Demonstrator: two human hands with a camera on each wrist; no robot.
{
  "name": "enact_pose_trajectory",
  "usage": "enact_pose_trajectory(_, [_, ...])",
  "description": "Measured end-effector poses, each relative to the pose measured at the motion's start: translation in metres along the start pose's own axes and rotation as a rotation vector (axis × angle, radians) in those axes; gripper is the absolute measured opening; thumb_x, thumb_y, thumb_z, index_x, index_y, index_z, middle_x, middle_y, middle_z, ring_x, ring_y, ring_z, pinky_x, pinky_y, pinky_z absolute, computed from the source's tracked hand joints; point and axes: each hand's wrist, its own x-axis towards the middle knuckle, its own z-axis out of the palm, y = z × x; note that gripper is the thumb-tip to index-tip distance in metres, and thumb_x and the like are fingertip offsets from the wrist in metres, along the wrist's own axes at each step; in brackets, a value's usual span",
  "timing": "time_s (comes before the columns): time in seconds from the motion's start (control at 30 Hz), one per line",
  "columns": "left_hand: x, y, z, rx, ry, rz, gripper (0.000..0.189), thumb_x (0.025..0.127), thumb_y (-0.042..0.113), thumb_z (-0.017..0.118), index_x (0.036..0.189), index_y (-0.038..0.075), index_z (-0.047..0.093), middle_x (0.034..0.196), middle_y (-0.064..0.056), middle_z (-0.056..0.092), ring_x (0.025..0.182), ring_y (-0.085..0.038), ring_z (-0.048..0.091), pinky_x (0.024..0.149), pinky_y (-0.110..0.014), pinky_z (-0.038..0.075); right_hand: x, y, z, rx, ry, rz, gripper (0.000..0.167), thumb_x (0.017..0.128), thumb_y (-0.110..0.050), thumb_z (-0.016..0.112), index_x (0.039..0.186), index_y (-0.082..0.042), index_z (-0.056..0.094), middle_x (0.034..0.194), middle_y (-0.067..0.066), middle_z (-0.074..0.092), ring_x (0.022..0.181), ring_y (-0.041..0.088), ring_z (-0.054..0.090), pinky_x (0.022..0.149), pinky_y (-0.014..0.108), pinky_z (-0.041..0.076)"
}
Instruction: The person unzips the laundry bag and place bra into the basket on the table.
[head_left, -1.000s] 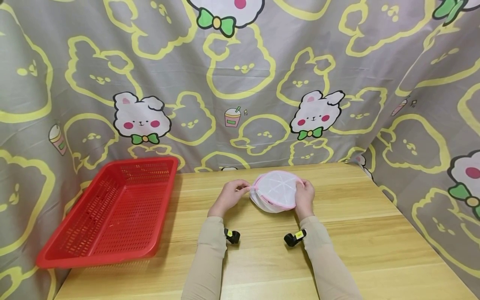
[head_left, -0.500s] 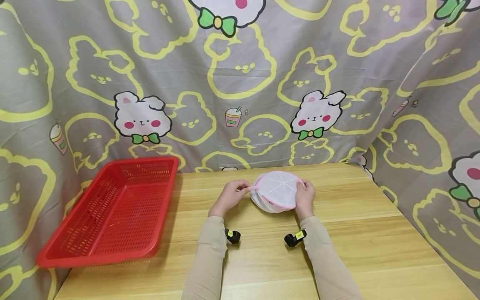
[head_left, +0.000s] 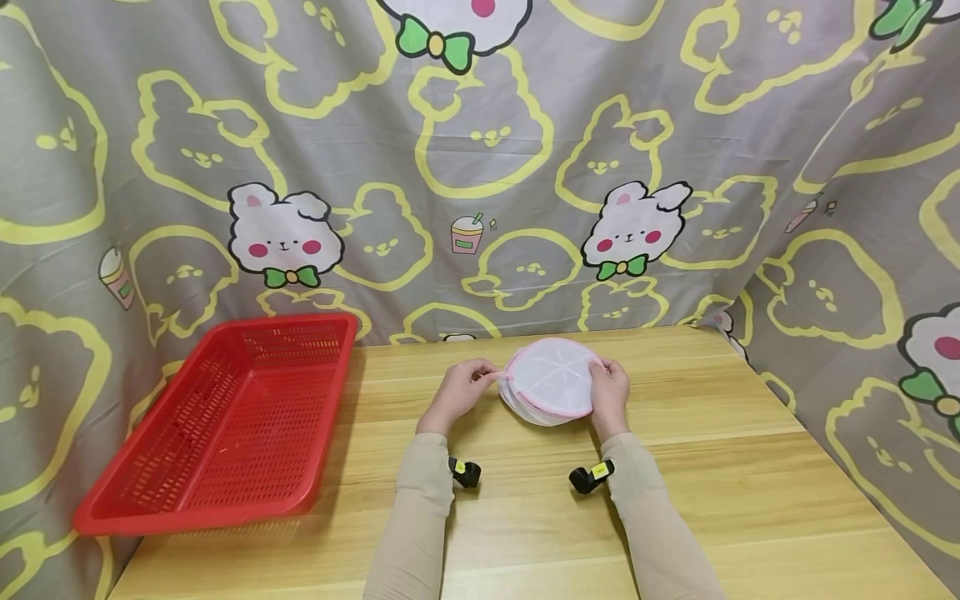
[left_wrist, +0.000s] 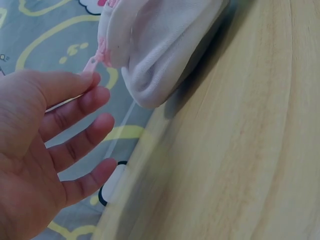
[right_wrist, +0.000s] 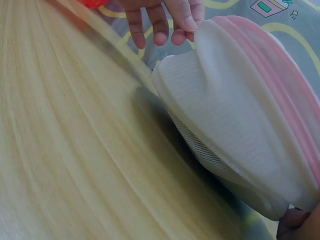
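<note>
A round white mesh laundry bag [head_left: 555, 379] with pink trim is held up over the table in the head view. My left hand [head_left: 461, 392] pinches the pink zipper pull [left_wrist: 91, 65] between thumb and forefinger at the bag's left edge; its other fingers are spread apart. On the opposite side, my right hand [head_left: 611, 392] grips the rim, thumb on the top face and fingers behind. The right wrist view shows the bag's side wall [right_wrist: 225, 110] and a pink zipper band [right_wrist: 280, 95] running along it. Most of the right hand is out of that view.
A red plastic basket [head_left: 322, 433] with perforated walls stands at the left of the wooden table [head_left: 525, 533]. A grey curtain [head_left: 480, 108] printed with yellow outlines and white rabbits hangs behind and at both sides. Black wrist cameras [head_left: 467, 473] sit at both cuffs.
The bag's top face has tilted slightly more toward the head camera and shifted a little left. Both hands keep their holds, nearly in the same place.
</note>
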Motion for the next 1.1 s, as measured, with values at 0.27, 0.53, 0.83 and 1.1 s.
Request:
enact_pose_trajectory(0.27, [0.0003, -0.0033, -0.0008, 0.03, 0.023, -0.021, 0.014, 0.097, 0.023, 0.061, 0.101, 0.014, 0.072, 0.096, -0.002, 0.072, 0.081, -0.015, 0.06, 0.067, -0.026, 0.047, -0.0006, -0.0008, 0.0005, -0.006, -0.01, -0.012, 0.027, 0.095, -0.014, 0.056, 0.114, 0.004, 0.062, 0.082, -0.003, 0.054, 0.069, 0.004, 0.052, 0.061, 0.017, 0.045])
enact_pose_trajectory(0.53, [-0.0011, -0.0044, -0.0009, 0.032, 0.036, -0.069, 0.014, 0.097, 0.023, 0.061, 0.1, 0.015, 0.071, 0.094, -0.002, 0.072, 0.078, -0.015, 0.059, 0.065, -0.026, 0.046, -0.001, -0.0014, 0.0012, 0.019, -0.042, 0.0, 0.027, 0.095, -0.013, 0.056, 0.114, 0.005, 0.06, 0.082, -0.004, 0.053, 0.07, 0.004, 0.052, 0.061, 0.017, 0.046])
enact_pose_trajectory(0.83, [-0.0021, -0.0046, -0.0009, 0.052, 0.045, -0.111, 0.014, 0.097, 0.023, 0.061, 0.098, 0.014, 0.071, 0.094, -0.002, 0.072, 0.077, -0.014, 0.058, 0.065, -0.027, 0.046, -0.0005, -0.0004, 0.0028, 0.045, -0.061, 0.02, 0.025, 0.095, -0.012, 0.056, 0.115, 0.003, 0.06, 0.088, -0.001, 0.051, 0.074, 0.006, 0.052, 0.062, 0.017, 0.047])
enact_pose_trajectory(1.1, [-0.0025, -0.0029, 0.0003, 0.09, 0.064, -0.135, 0.013, 0.097, 0.02, 0.061, 0.096, 0.011, 0.071, 0.095, -0.004, 0.072, 0.083, -0.017, 0.061, 0.072, -0.031, 0.048, -0.0014, -0.0007, 0.0024, 0.038, -0.081, 0.02, 0.026, 0.094, -0.011, 0.057, 0.116, 0.003, 0.059, 0.089, -0.002, 0.052, 0.074, 0.004, 0.052, 0.063, 0.015, 0.047])
